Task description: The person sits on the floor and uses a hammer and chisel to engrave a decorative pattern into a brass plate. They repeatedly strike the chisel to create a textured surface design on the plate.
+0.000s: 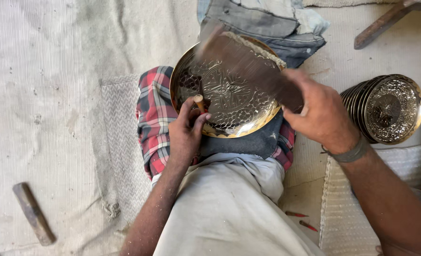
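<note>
Brass plate (229, 92): engraved, propped on lap over checked cloth (153, 118).
Left hand (187, 130): pinches small punch (199, 101) at plate's lower rim.
Right hand (322, 114): closed around blurred brush (248, 64) crossing plate.
Stack of plates (390, 109): right, apart.
Advice: steady rim, sweep lightly along grooves.

A stack of embossed plates (385, 110) stands on edge at the right. A metal bar (33, 213) lies on the sacking (40, 95) at lower left. Folded denim (267, 23) lies at top, beside a rusty bar (385, 21).
</note>
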